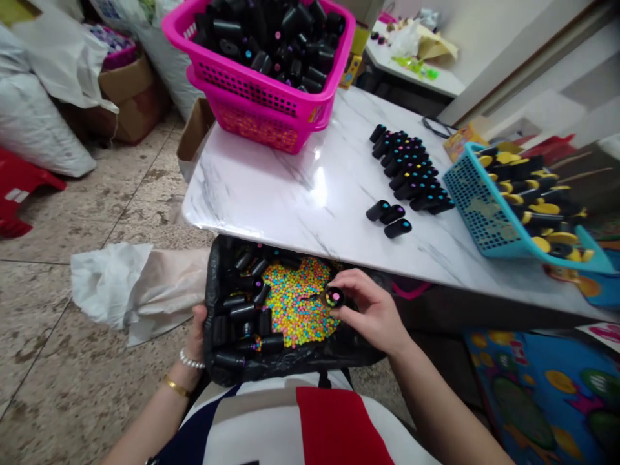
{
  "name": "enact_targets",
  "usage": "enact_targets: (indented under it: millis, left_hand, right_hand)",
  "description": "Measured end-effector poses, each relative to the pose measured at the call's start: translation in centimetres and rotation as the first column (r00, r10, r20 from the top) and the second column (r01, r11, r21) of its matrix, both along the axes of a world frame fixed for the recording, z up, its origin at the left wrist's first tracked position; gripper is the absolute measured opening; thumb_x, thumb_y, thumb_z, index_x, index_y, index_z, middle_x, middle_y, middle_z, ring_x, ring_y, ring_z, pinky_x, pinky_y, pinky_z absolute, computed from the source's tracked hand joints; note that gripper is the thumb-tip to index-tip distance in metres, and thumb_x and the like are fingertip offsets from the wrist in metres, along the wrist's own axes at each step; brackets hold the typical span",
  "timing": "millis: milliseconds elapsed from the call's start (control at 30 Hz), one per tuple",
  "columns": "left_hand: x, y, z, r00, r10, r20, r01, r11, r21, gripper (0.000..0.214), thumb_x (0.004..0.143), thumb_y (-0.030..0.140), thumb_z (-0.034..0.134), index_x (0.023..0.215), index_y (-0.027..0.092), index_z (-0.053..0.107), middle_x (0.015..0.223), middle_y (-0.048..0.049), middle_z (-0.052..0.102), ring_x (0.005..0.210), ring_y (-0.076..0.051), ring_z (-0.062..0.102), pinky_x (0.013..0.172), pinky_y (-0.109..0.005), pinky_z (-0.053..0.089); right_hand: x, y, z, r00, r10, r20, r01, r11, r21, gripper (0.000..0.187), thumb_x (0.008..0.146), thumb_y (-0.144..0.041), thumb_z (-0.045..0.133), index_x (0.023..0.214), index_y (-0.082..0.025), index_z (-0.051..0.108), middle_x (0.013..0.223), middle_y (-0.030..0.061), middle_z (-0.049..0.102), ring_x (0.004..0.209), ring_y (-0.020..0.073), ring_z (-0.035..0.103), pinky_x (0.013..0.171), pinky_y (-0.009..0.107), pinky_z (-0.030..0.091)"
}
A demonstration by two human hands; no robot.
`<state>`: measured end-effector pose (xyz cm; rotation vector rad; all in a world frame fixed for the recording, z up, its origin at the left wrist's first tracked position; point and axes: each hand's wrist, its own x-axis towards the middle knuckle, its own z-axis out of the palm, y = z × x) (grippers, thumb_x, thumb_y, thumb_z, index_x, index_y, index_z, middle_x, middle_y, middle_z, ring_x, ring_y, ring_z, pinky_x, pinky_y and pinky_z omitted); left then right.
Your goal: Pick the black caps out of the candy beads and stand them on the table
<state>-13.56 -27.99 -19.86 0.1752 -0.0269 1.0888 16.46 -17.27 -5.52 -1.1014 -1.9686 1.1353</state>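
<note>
My right hand (pixel 371 309) pinches a small black tube (pixel 334 297) with coloured beads showing in its open end, held over a heap of tiny coloured beads (pixel 296 300). The beads lie in a black bag-lined tray (pixel 290 361) on my lap, with several empty black tubes (pixel 242 310) along its left side. My left hand (pixel 197 336) grips the tray's left edge, fingers curled around it; a pearl bracelet and a gold bangle sit on that wrist.
A white marble-look table (pixel 310 187) stands ahead with rows of filled black tubes (pixel 409 171), stacked pink baskets (pixel 261 97) of black tubes, and a blue basket (pixel 484 206) of yellow-and-black parts. White cloth (pixel 130 284), sacks and cardboard boxes lie on the floor at the left.
</note>
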Motion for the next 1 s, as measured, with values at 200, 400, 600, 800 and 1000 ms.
enact_targets:
  millis: [200,400,600,800,1000]
  left_hand:
    - [-0.3,0.0,-0.1,1.0,-0.017,0.015,0.017,1.0,0.008,0.057,0.094,0.053,0.047,0.139,0.019,0.054,0.14,-0.0076,0.055,0.129,-0.026,0.053,0.116,-0.035,0.032]
    - [0.5,0.6,1.7,0.991,0.047,-0.121,-0.052,0.998,-0.036,0.049,0.086,0.056,0.059,0.122,0.025,0.069,0.125,-0.0066,0.067,0.128,-0.031,0.054,0.116,-0.044,0.031]
    - [0.9,1.0,2.6,0.981,0.087,-0.173,-0.098,0.994,-0.053,0.046,0.082,0.056,0.064,0.116,0.026,0.072,0.125,-0.0059,0.068,0.132,-0.031,0.049,0.117,-0.047,0.029]
    - [0.8,0.8,2.7,0.965,0.109,-0.238,-0.134,0.986,-0.095,0.04,0.079,0.056,0.068,0.106,0.028,0.076,0.123,-0.0047,0.07,0.135,-0.033,0.046,0.117,-0.051,0.028]
    - [0.8,1.0,2.7,0.975,0.063,-0.214,-0.081,0.993,-0.08,0.037,0.079,0.056,0.068,0.102,0.029,0.078,0.125,-0.0039,0.068,0.135,-0.033,0.045,0.117,-0.048,0.029]
  right_hand:
    - [0.9,1.1,1.6,0.975,-0.199,0.103,0.158,0.937,0.312,0.025,0.082,-0.019,0.069,0.106,-0.026,0.064,0.097,0.0042,0.063,0.087,0.0201,0.062,0.078,0.034,0.052]
    - [-0.2,0.2,-1.3,0.796,0.065,0.602,-0.376,0.833,0.407,0.024,0.091,-0.014,0.053,0.111,-0.019,0.065,0.108,0.012,0.067,0.097,0.0251,0.061,0.085,0.039,0.053]
    - [-2.2,-0.9,-3.1,0.592,0.325,0.737,-0.656,0.726,0.207,0.021,0.094,-0.013,0.051,0.108,-0.016,0.066,0.109,0.012,0.069,0.093,0.0231,0.063,0.079,0.036,0.053]
    - [-1.0,-0.6,-1.6,0.9,0.406,0.158,-0.404,0.914,-0.047,0.024,0.085,-0.018,0.065,0.109,-0.022,0.066,0.103,0.005,0.071,0.09,0.0164,0.066,0.081,0.029,0.054]
    - [-0.7,-1.1,-0.9,0.965,0.258,0.044,-0.249,0.957,-0.149,0.026,0.081,-0.021,0.071,0.107,-0.022,0.069,0.101,0.0057,0.072,0.083,0.0161,0.067,0.075,0.029,0.056]
